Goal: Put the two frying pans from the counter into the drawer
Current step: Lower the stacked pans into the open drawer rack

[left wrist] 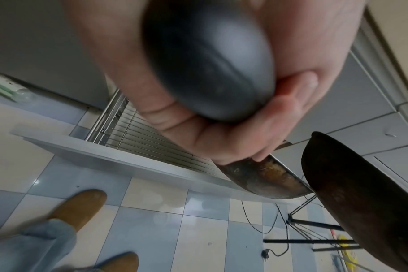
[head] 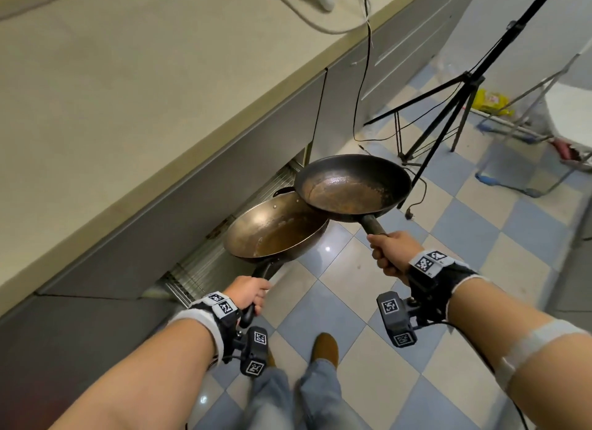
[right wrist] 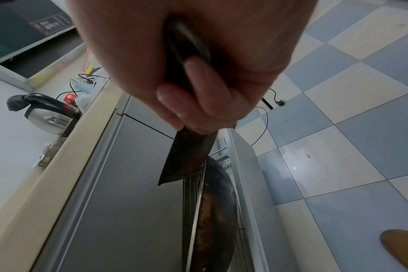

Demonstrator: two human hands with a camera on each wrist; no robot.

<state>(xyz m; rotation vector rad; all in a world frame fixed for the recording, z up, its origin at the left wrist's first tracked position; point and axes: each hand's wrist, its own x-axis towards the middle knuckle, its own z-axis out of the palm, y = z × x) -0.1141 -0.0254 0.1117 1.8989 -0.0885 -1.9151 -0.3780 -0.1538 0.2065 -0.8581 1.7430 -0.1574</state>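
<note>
**Pans, one in each hand, over the open drawer**

Pans are both up in the air, none on the counter (head: 134, 87). That beige counter is the biggest thing in the head view, running along the left with grey cabinet fronts under it. Below is a checkered blue and cream floor (head: 400, 304). The drawer (left wrist: 133, 162) is pulled out low under the counter, white front panel, wire rack inside.

The left pan (head: 272, 231) is the lighter, brassy one, and it sits over the drawer's rack, tilted a little. The right pan (head: 352, 186) is darker and higher, its rim overlapping the far edge of the left pan; can't tell if they actually touch.

Left hand (head: 248, 290) is wrapped tight around the black handle of its pan, fingers curled right round it, the handle's butt end poking out toward the wrist camera. Right hand (head: 392, 253) is the same deal, a closed fist around the dark handle of its pan.

A black tripod (head: 461, 87) stands on the floor further right, with a cable trailing by it. A kettle (right wrist: 44, 112) sits on the counter in the right wrist view. Brown shoes (head: 325, 349) at the bottom.
</note>
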